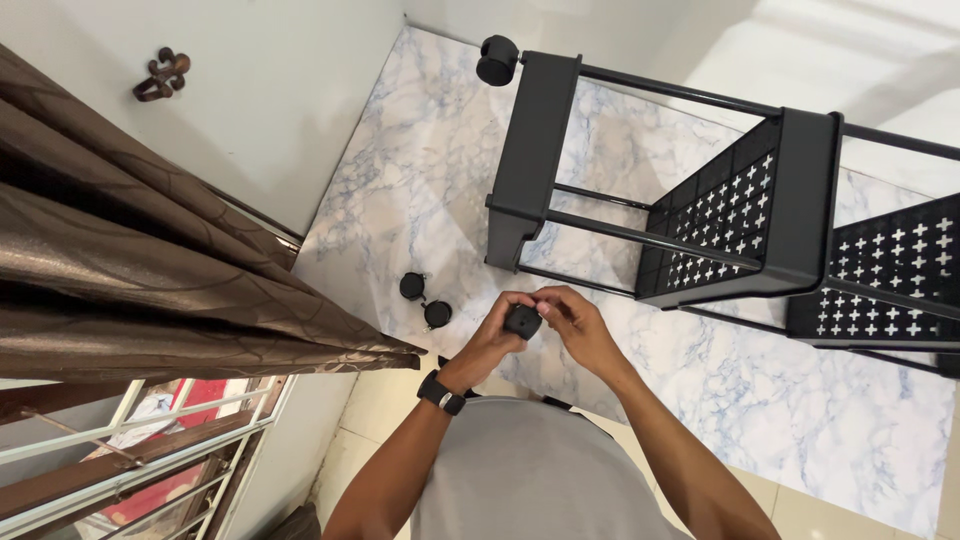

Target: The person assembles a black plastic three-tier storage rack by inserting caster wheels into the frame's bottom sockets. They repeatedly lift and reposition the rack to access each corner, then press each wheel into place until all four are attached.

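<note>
Both my hands meet in front of my chest around a small black caster wheel (pixel 522 321). My left hand (pixel 497 332) grips it from the left, a black watch on that wrist. My right hand (pixel 575 322) holds it from the right with its fingers on top. Beyond my hands a black metal trolley (pixel 800 200) lies on its side on the marble-patterned floor (pixel 420 170), its perforated baskets facing right. One caster (pixel 497 59) is fitted on its far corner. Two loose black casters (pixel 424 299) lie on the floor to the left of my hands.
A brown curtain (pixel 140 270) hangs at the left, in front of a window with a metal grille (pixel 130 440). A brown wall hook (pixel 162 75) sits on the white wall at upper left. Cream tiles border the marble-patterned sheet at the bottom right.
</note>
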